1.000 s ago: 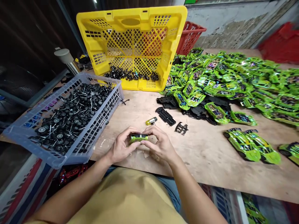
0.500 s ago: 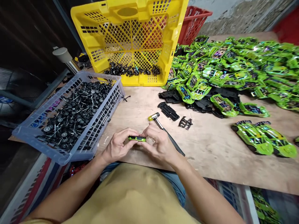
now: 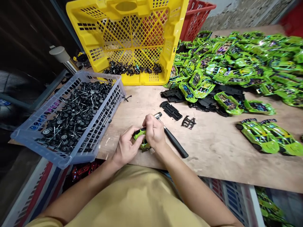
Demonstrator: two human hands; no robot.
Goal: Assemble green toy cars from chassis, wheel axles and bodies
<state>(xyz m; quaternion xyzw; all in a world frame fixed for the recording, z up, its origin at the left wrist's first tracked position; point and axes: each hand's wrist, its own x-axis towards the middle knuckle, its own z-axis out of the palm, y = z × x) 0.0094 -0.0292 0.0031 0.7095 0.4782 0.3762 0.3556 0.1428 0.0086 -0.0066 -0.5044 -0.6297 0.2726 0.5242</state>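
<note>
Close to the table's near edge, a green toy car [image 3: 145, 145] is held between my two hands, partly covered by fingers. My left hand [image 3: 127, 144] is closed around its left side, with the thumb across the green body. My right hand [image 3: 155, 132] is closed on the car's right side, its fingers curled over the top. Just behind my right hand lies a hammer [image 3: 176, 142], its head partly hidden. Beyond it are a black car chassis [image 3: 170, 110] and a dark frame-like plastic part [image 3: 188, 122].
A clear crate [image 3: 73, 151] of black wheels on axles stands at left. Behind, a yellow crate [image 3: 177, 37] tilts up with small black parts inside. Green car bodies [image 3: 236, 63] are piled at right. Two wheeled green cars [image 3: 262, 138] sit nearer on the wooden table [image 3: 217, 151].
The toy car has turned from edge-on to showing more of its green body. My right hand has risen slightly and curled over it, now covering part of the hammer head.
</note>
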